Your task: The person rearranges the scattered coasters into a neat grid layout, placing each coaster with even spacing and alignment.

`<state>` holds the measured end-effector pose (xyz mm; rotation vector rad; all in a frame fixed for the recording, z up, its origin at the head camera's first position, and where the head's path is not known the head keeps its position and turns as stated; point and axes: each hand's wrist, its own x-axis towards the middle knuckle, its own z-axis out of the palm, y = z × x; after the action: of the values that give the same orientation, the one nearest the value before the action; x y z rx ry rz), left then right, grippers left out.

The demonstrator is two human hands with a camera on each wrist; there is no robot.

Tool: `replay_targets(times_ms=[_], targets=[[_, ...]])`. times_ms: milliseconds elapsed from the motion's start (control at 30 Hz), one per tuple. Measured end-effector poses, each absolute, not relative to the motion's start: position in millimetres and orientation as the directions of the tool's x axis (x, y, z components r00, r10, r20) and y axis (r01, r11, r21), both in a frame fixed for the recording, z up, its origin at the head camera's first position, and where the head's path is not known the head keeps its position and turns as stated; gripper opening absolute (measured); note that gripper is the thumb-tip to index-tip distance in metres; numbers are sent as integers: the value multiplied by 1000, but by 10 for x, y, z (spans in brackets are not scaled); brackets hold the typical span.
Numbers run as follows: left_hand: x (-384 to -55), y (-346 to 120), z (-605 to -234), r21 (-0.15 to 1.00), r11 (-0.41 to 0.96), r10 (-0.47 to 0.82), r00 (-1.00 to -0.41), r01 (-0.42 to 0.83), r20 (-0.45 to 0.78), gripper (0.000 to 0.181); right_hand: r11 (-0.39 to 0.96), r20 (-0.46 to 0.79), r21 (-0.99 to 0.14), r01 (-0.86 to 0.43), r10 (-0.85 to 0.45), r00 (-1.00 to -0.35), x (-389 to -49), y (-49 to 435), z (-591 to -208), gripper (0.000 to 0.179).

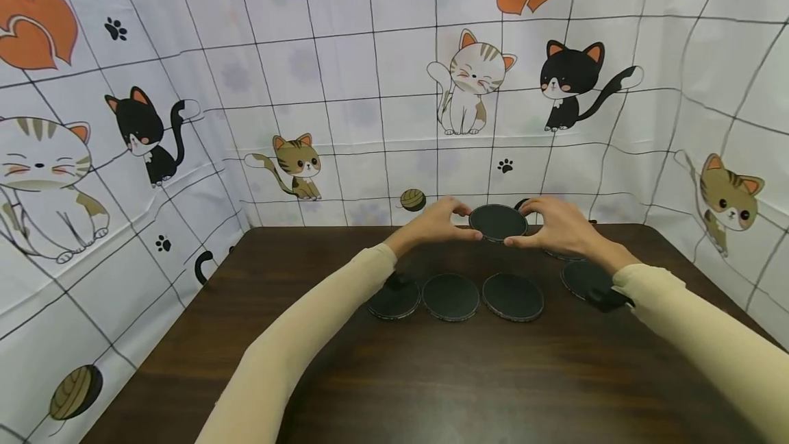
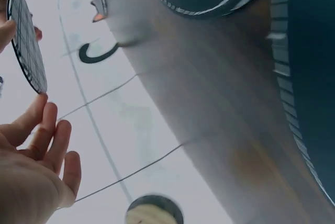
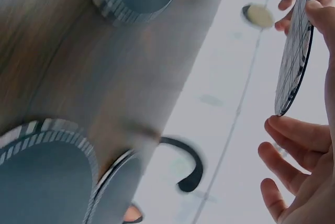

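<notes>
Both hands hold one thin round disc (image 1: pixel 498 223) up over the far side of the table, one at each side of its rim. It is dark on top, and both wrist views show grid lines across its face. My left hand (image 1: pixel 439 220) pinches the left edge between thumb and fingers. On the opposite edge my right hand (image 1: pixel 557 227) does the same. In the left wrist view, a left fingertip (image 2: pixel 42 98) meets the disc's lower end. Similar dark discs lie below: a left one (image 1: pixel 394 299), a middle one (image 1: pixel 450 297) and a third (image 1: pixel 513 297) in a row.
Further right lies another disc (image 1: pixel 585 279), partly covered by the right wrist. One more disc (image 1: pixel 562 255) shows only its edge behind the right hand. A dark brown wooden table (image 1: pixel 394 382) carries them. White cat-print cloth (image 1: pixel 345 74) hangs at the back and both sides.
</notes>
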<state>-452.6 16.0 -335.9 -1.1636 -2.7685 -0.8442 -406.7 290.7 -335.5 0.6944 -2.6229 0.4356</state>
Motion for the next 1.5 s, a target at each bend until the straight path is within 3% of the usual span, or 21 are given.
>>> replay_targets(times_ms=[200, 567, 900, 1200, 1500], targets=[[-4168, -137, -3162, 437, 605, 628, -736, 665, 251, 74, 785, 528, -154, -600, -448, -721, -3811, 2652, -3202, 72], [-3667, -801, -3283, 443, 602, 622, -738, 664, 260, 70, 728, 487, -133, -673, -543, -684, -3464, 2046, -3203, 82], [-3131, -1294, -3461, 486, 663, 569, -805, 570, 167, 68, 672, 442, -204, -712, -586, -680, -3139, 1530, -3591, 78], [-2747, -1556, -3691, 453, 696, 574, -811, 557, 116, 66, 659, 424, -212, -722, -603, -675, -2817, 1236, -3788, 80], [-2634, -1612, -3705, 355, 757, 584, -812, 549, 10, 67, 664, 345, -206, -718, -637, -689, -2660, 1120, -3870, 83]])
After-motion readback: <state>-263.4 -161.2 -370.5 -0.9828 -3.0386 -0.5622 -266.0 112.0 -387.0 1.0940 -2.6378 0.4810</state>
